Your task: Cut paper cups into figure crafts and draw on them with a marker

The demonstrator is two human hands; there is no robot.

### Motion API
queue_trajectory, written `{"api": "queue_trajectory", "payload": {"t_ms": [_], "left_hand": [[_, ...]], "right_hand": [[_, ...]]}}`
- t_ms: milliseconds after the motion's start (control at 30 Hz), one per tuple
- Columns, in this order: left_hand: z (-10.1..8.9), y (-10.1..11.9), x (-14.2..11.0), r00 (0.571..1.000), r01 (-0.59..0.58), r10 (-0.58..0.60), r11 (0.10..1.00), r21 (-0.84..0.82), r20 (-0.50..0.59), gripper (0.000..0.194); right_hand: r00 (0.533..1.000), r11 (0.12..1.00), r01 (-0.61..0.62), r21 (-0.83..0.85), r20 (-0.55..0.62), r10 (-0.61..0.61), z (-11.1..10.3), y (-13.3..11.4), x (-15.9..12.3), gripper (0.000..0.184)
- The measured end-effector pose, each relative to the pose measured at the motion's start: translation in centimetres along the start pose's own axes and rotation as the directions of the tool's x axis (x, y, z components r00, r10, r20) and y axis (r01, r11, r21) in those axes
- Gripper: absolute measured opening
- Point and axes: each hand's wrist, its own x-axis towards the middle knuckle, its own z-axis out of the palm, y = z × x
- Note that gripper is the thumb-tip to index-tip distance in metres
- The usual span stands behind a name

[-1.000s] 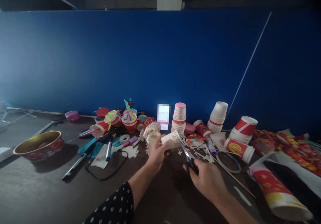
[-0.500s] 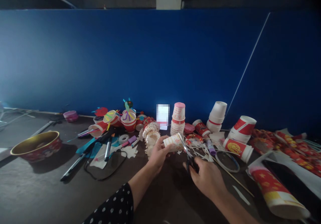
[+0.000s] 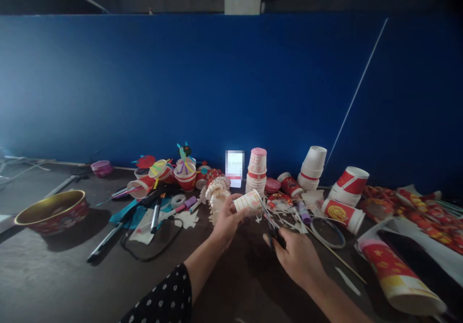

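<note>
My left hand [image 3: 228,222] grips a white paper cup [image 3: 249,201] with thin printed lines, tilted on its side above the dark table. In my right hand [image 3: 294,250] is a pair of scissors [image 3: 272,226] with dark handles, its blades meeting the cup's right end. How far the blades are parted is hard to make out. Just behind the cup stands an upright stack of paper cups [image 3: 256,171] with a pink top. Left of it lies a chain of cut white cup pieces [image 3: 218,193]. White paper scraps [image 3: 302,221] are scattered to the right.
A gold-rimmed red bowl [image 3: 52,212] stands at left. Decorated cups [image 3: 185,176], a marker [image 3: 155,216] and a tape roll [image 3: 178,200] lie left of centre. More cups [image 3: 345,214], a clear ring [image 3: 328,232], a thin stick [image 3: 342,260] and a dark phone [image 3: 415,258] are at right.
The cup shifted slightly down and right, then back up a little, still in my left hand. The scissor blades have changed angle at its end. The view has drifted slightly.
</note>
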Motion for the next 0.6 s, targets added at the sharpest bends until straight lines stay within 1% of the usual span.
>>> {"api": "queue_trajectory", "payload": {"t_ms": [233, 367, 600], "left_hand": [[-0.08, 0.04, 0.10, 0.999, -0.042, 0.042, 0.999, 0.017, -0.008, 0.049], [0.01, 0.34, 0.06, 0.999, -0.032, 0.032, 0.999, 0.001, -0.034, 0.050], [-0.29, 0.11, 0.27, 0.997, -0.082, 0.082, 0.997, 0.009, -0.007, 0.049]], "right_hand": [[1.000, 1.000, 0.003, -0.006, 0.010, -0.003, -0.02, -0.06, 0.00, 0.035], [1.000, 1.000, 0.012, -0.005, 0.001, -0.012, -0.09, -0.16, 0.03, 0.034], [1.000, 1.000, 0.012, -0.022, 0.017, -0.012, -0.10, -0.18, 0.02, 0.034]]}}
